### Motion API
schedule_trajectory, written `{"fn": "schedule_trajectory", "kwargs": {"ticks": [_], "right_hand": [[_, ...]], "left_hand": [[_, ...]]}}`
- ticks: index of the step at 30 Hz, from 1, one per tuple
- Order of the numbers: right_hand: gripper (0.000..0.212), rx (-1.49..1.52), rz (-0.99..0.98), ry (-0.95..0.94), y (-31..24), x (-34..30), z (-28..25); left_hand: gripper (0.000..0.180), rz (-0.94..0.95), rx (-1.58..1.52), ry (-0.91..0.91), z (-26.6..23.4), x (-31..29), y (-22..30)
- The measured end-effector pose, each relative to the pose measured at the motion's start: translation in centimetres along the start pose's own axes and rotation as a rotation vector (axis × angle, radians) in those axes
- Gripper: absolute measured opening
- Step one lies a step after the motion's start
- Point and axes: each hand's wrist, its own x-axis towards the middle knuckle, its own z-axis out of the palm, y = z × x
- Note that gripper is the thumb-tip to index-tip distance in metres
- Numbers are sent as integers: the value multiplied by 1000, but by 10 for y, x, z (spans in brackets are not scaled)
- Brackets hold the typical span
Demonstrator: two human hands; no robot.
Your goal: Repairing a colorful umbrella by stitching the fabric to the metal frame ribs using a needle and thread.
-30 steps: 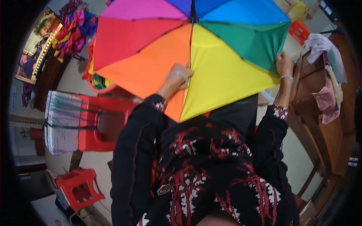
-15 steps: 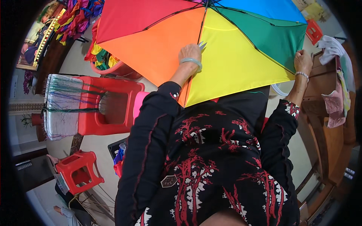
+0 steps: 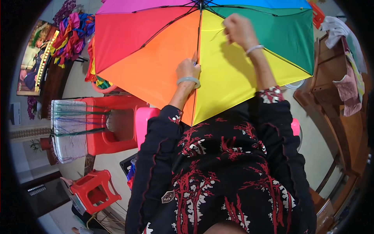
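A multicoloured umbrella [image 3: 230, 78] is spread open in front of me, inner side up, with thin dark ribs meeting at the top. My left hand [image 3: 188, 71] is closed at the rib between the orange and yellow panels. A bit of a small metal tool, which looks like scissors [image 3: 194, 61], pokes out of its fingers. Over the yellow panel my right hand [image 3: 239, 31] is raised and blurred, its fingers pinched together. From them a fine dark thread [image 3: 215, 35] trails over the yellow cloth.
To the left stand a red stool [image 3: 117, 119] with a pale block wound with threads [image 3: 70, 130], and a smaller red stool [image 3: 96, 191]. Coloured cloth [image 3: 72, 39] is heaped at the far left. A wooden chair [image 3: 331, 78] with cloths hung over it is at the right.
My right hand has left the umbrella's right corner and moved left and up over the yellow panel. The left hand sits a little lower, and the scissors' blades show less.
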Motion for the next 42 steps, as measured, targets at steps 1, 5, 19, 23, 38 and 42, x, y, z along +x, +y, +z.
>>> {"fn": "schedule_trajectory", "kwargs": {"ticks": [1, 5, 19, 23, 38, 42], "right_hand": [[20, 21, 45, -67, 19, -2, 14], [18, -186, -63, -116, 64, -19, 51], [17, -185, -132, 304, 53, -23, 37], [17, -507, -103, 6, 74, -35, 71], [15, -677, -44, -361, 43, -55, 73], [14, -640, -22, -428, 43, -56, 72]], "left_hand": [[12, -61, -132, -7, 2, 0, -1], [10, -358, -642, -153, -6, -4, 6], [12, -390, -612, -219, -21, -12, 11], [14, -392, -660, -196, -13, -6, 8], [16, -383, -708, -143, -9, 1, -3], [16, -388, -731, -155, -11, 0, 0]]}}
